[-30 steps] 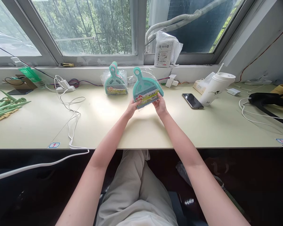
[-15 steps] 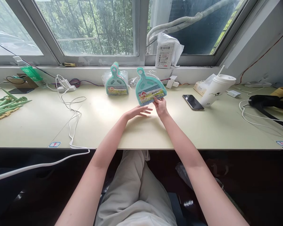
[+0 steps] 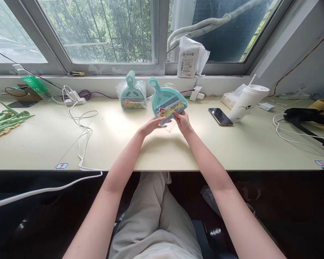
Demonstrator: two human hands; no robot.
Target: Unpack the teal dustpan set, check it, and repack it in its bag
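Note:
A teal mini dustpan-and-brush set (image 3: 165, 99) in a clear plastic bag is held up above the desk, handle pointing up and left. My right hand (image 3: 181, 121) pinches its lower right edge by the label. My left hand (image 3: 151, 125) grips its lower left edge. Behind it, a stack of similar bagged dustpan sets (image 3: 133, 94) leans against the wall under the window.
A cream desk (image 3: 162, 147) carries a phone (image 3: 220, 116), a white lidded cup with a straw (image 3: 245, 101), white cables (image 3: 81, 122), green plastic parts (image 3: 5, 120) at the left and a black strap (image 3: 307, 117) at the right. A white package (image 3: 190, 57) sits on the sill.
My left hand let go of the dustpan set, hovered open below it, and now grips its lower edge again. The set has tilted more to the left.

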